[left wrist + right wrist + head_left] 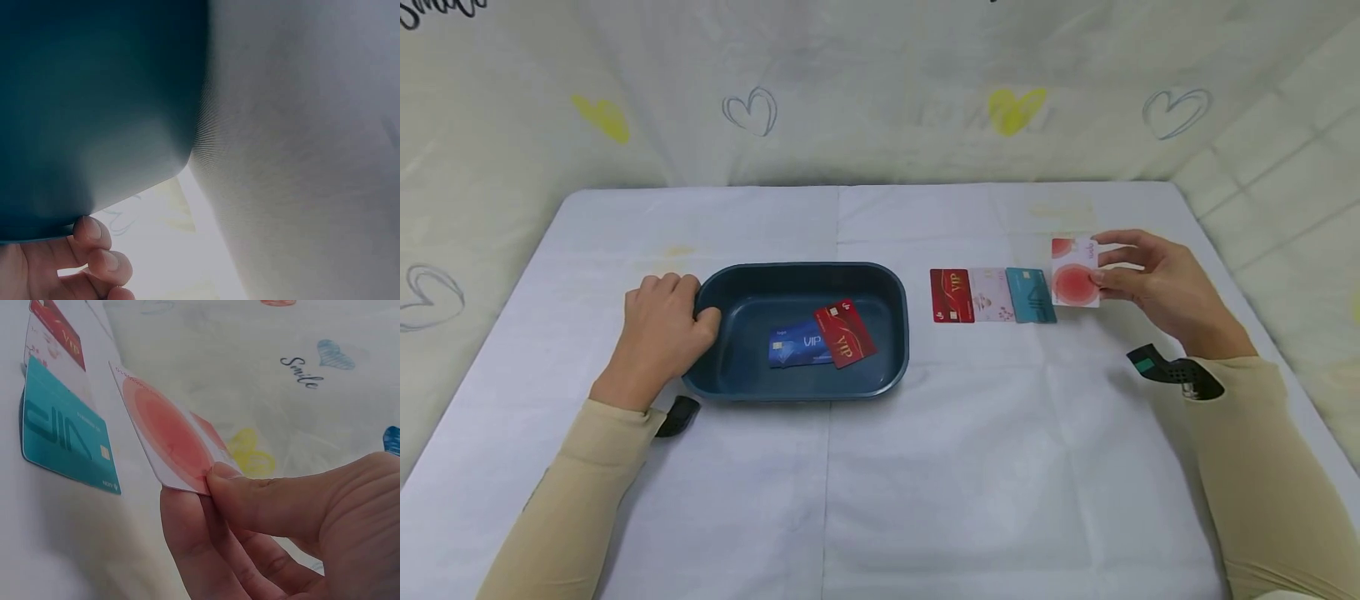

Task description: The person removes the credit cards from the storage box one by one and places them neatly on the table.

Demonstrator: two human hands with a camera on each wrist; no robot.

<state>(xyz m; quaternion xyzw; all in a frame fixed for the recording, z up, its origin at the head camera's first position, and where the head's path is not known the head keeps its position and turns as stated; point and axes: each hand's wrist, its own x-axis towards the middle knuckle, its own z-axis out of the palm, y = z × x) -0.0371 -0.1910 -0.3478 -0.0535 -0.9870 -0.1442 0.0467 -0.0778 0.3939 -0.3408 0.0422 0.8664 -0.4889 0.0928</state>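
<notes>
My right hand [1165,279] pinches a white card with a red circle [1075,279] between thumb and fingers, just right of a row of cards. In the right wrist view that card [169,434] is tilted and apart from the teal card [69,428]. The row holds a red VIP card [952,296], a pale flowered card [992,294] and the teal card, side by side. My left hand [658,333] grips the left rim of a dark blue tray [737,387]; its curled fingertips show under the rim in the left wrist view. Inside lie a blue VIP card [793,344] and a red VIP card [847,333], overlapping.
A white cloth [940,483] covers the table. Behind it hangs a pale backdrop [880,100] with drawn hearts. Black straps with small devices sit at both wrists.
</notes>
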